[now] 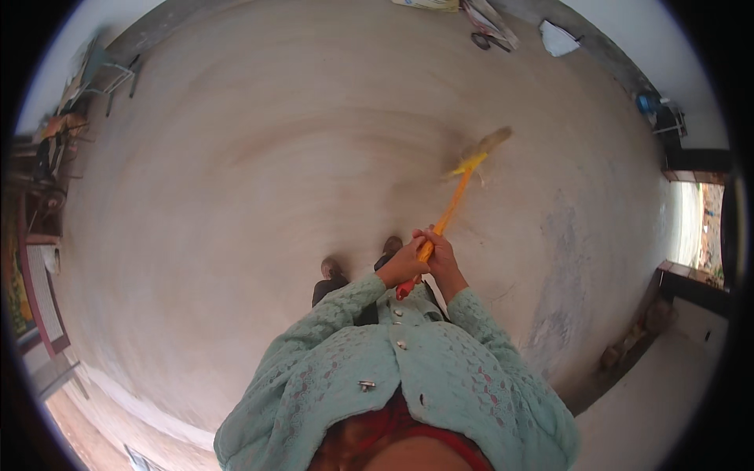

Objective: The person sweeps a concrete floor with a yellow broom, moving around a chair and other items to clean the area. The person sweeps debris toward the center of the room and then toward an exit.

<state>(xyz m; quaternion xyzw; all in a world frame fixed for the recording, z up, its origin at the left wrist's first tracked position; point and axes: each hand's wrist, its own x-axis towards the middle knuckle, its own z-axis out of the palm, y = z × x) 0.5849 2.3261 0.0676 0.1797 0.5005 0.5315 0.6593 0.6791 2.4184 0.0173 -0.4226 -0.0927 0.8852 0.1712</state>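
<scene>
A broom with an orange handle slants away from me to the upper right. Its yellow base and brownish bristles rest on or just over the concrete floor; contact cannot be made out. My left hand is wrapped round the handle near its red end. On the other side, close against it, my right hand also grips the handle. Both arms wear light green knitted sleeves. My shoes show on the floor just beyond my hands.
Along the left wall stand a chair and cluttered furniture. By the far wall lie a white bag and some flat bundled items. A bright doorway opens at the right, with objects along the wall nearer me.
</scene>
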